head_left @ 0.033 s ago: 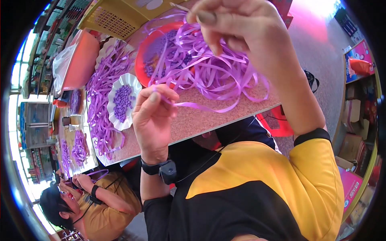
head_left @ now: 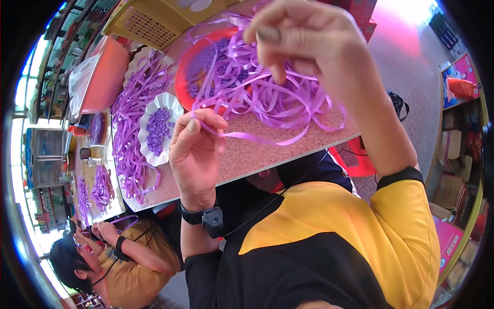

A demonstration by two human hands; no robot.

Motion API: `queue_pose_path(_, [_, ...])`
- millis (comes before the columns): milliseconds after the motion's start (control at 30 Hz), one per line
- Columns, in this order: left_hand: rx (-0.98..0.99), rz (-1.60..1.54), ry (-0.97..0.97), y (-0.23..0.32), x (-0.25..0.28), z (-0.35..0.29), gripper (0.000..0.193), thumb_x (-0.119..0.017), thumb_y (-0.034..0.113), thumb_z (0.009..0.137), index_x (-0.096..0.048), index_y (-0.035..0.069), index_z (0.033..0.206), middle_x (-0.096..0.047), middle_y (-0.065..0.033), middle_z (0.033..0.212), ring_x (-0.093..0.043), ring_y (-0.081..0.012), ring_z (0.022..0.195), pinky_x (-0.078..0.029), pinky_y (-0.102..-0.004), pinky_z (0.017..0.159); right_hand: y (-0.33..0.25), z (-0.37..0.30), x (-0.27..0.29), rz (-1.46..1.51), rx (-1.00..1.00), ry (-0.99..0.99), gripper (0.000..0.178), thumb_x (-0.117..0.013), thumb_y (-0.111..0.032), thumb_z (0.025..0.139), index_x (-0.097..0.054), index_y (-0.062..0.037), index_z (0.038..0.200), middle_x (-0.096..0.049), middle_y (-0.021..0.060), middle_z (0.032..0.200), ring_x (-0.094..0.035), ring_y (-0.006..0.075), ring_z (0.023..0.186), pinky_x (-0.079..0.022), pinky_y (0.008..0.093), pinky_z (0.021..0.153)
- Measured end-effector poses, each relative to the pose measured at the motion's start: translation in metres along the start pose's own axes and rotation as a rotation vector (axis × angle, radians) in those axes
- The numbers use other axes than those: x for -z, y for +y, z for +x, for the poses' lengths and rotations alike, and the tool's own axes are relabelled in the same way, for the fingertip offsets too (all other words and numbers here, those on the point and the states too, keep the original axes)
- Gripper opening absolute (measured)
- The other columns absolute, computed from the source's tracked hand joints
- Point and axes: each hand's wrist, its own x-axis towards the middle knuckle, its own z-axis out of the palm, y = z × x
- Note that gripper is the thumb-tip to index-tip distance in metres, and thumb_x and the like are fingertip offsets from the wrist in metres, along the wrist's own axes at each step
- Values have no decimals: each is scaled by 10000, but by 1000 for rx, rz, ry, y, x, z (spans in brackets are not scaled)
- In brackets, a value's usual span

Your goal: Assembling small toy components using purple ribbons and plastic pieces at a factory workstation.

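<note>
My left hand (head_left: 198, 149) is closed in a pinch on a purple ribbon (head_left: 267, 139). The ribbon runs from its fingertips to the right and curves up into the heap. Higher up, my right hand (head_left: 314, 44) hangs over a loose pile of purple ribbons (head_left: 288, 98), thumb and fingers drawn together. What its fingertips hold, if anything, cannot be made out. Under the pile's left side sits a red bowl (head_left: 181, 87) holding small purple pieces. Beside my left hand stands a white fluted dish (head_left: 145, 136) with small purple beads (head_left: 158, 127) in it.
More purple ribbons (head_left: 131, 134) lie along the table's left part. Behind are a yellow basket (head_left: 144, 26) and an orange-red tub (head_left: 105, 77) with a plastic bag. A co-worker (head_left: 123, 257) sits at lower left, handling a purple strip. The table edge (head_left: 288, 159) runs before me.
The pale thin tip that showed by my right fingertips at the top is no longer visible. My right hand has shifted very slightly; my left hand keeps its pinch.
</note>
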Motion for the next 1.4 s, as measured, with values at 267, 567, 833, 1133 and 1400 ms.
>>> queue_pose_path(267, [132,-645,-39,3,23,-15,222,-432,152,1043,-574,1,1123,-554,-85,955,-519,-208,903,-454,-256,538,74,-54,-57,274,-433,-331,85,-654,-75,890,-650,-2,935,-650,38,784,-623,86,668,-445,215,548])
queue_pose_path(567, [102,-786,-41,10,60,-33,248,-400,163,1053,-557,-5,1146,-524,-73,900,-503,-198,831,-439,-283,519,44,-41,-6,262,-326,-81,120,-599,-98,922,-633,14,945,-611,69,677,-528,72,519,-369,218,458])
queue_pose_path(833, [249,-259,7,10,22,-31,129,-515,121,988,-564,15,1046,-590,-107,826,-626,-220,699,-433,-267,444,49,-13,-56,118,-229,-289,92,-575,-68,943,-623,2,979,-685,161,1044,-650,108,642,-370,156,453])
queue_pose_path(1133, [428,-142,-95,19,31,-55,149,-621,55,915,-646,-68,995,-552,-66,686,-537,-164,540,-408,-253,455,41,26,-35,-33,-282,-318,84,-609,-123,946,-649,-52,970,-586,-8,716,-496,33,561,-299,177,462])
queue_pose_path(1400, [336,-68,24,31,63,-89,161,-615,81,930,-647,-76,947,-543,-54,631,-544,-154,526,-405,-252,440,24,53,4,-185,-135,-6,130,-583,-108,960,-646,-16,1026,-616,28,720,-591,81,584,-375,166,483])
